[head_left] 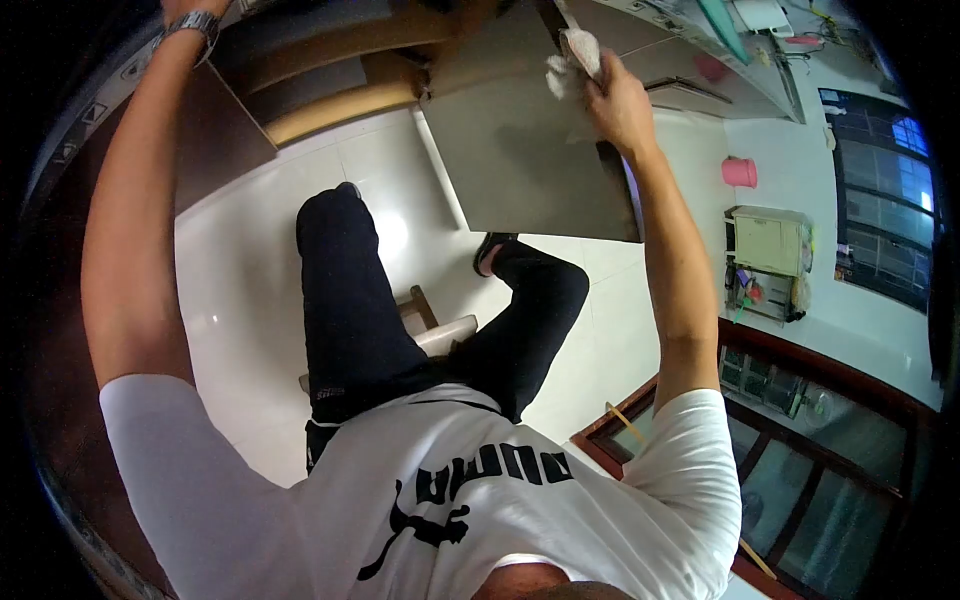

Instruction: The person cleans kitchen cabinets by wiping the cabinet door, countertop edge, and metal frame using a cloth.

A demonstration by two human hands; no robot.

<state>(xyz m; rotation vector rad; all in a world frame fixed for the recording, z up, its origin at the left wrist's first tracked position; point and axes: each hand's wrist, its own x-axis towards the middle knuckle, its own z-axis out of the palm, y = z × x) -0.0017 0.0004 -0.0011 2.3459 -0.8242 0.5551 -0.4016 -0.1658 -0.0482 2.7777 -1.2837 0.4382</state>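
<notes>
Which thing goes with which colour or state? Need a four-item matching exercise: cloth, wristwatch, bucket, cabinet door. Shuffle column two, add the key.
Column one:
1. Cloth
2. Wristwatch
3. Bucket
4. Cabinet door

Column two:
A. Pink
B. Standing open
C. Held in the right hand
D. Silver-coloured

Pairs: 1-C, 2-D, 3-A, 4-B

Two hands (622, 108), one cloth (580, 50), one wristwatch (194, 24), one bucket (739, 173), one stool (446, 336)
</notes>
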